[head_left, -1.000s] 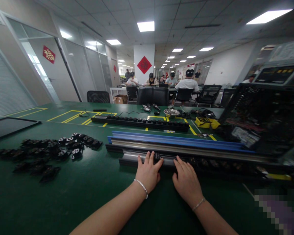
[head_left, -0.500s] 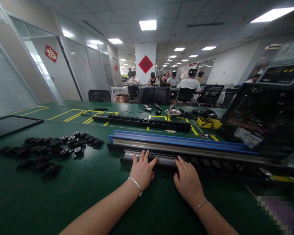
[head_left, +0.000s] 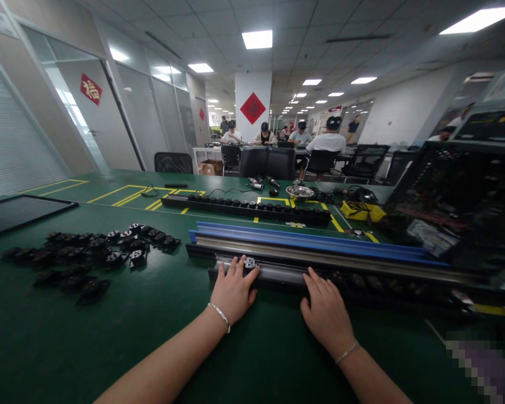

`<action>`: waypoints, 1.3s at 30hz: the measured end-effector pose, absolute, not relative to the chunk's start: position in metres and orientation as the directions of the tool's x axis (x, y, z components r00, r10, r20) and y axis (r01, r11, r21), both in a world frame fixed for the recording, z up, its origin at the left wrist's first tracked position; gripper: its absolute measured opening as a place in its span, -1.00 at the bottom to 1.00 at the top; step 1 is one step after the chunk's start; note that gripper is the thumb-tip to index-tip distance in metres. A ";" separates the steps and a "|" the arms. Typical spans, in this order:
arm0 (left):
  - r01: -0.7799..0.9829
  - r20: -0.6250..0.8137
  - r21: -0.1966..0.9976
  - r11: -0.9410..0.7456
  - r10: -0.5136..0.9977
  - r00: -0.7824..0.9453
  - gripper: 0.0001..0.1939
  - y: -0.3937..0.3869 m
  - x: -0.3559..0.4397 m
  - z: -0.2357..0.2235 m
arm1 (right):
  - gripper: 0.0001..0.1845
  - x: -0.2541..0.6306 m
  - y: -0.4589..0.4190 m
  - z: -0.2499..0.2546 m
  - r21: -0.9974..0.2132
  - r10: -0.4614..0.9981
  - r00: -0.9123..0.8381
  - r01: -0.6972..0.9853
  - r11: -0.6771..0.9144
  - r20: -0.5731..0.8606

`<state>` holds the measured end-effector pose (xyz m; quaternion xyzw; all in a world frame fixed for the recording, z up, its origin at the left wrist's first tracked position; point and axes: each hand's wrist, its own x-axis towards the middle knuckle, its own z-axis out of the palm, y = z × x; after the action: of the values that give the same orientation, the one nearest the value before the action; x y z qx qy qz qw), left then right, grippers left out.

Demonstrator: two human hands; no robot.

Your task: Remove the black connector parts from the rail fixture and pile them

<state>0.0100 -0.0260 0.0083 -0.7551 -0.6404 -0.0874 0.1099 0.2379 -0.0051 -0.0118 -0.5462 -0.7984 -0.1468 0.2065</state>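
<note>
My left hand (head_left: 232, 289) lies over the left end of a dark metal channel (head_left: 280, 275), its fingers stretched and apart. A small black-and-grey part (head_left: 249, 262) sits in the channel between those fingertips; whether they touch it I cannot tell. Further right, my right hand (head_left: 327, 306) rests with extended fingertips on the same channel's near edge, nothing visible in its grasp. Beyond my right fingers, several dark parts (head_left: 374, 282) sit in a row in the channel. Many similar loose black parts (head_left: 99, 247) lie on the green table to the left.
Behind the channel run a long metal rail (head_left: 303, 252) and a blue rail (head_left: 286, 235). Further back are a filled black strip (head_left: 235, 207), a metal bowl (head_left: 299, 192) and a yellow tray (head_left: 364, 212). A dark machine (head_left: 458, 202) stands at right. People sit at a far table.
My left hand has shifted left along the channel, and the small part has moved left with it. My right hand stays nearly in place. The view has shifted slightly.
</note>
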 end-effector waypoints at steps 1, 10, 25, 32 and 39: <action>0.986 0.275 -0.060 -0.152 0.947 0.163 -0.43 -0.027 0.007 0.008 | -0.52 0.238 -0.005 -0.012 0.006 0.812 -0.318 0.932 0.362 0.490; 0.989 0.301 -0.079 -0.128 0.942 0.146 -0.48 -0.030 -0.011 0.009 | -0.54 0.239 -0.005 -0.012 0.028 0.807 -0.331 0.931 0.365 0.490; 0.989 0.290 -0.098 -0.108 0.948 0.132 -0.49 -0.032 -0.028 0.012 | -0.55 0.239 -0.005 -0.012 0.000 0.811 -0.320 0.930 0.367 0.490; 0.990 0.293 -0.105 -0.093 0.949 0.120 -0.49 -0.032 -0.036 0.011 | -0.54 0.240 -0.004 -0.013 -0.009 0.805 -0.323 0.926 0.378 0.498; 0.996 0.270 -0.065 -0.056 0.960 0.071 -0.50 -0.032 -0.044 0.012 | -0.54 0.240 -0.005 -0.012 0.009 0.802 -0.321 0.930 0.367 0.503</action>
<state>-0.0437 -0.0322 0.0117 -0.7224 -0.6770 -0.0770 0.1175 0.2395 -0.0050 -0.0124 -0.5422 -0.7988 -0.1501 0.2129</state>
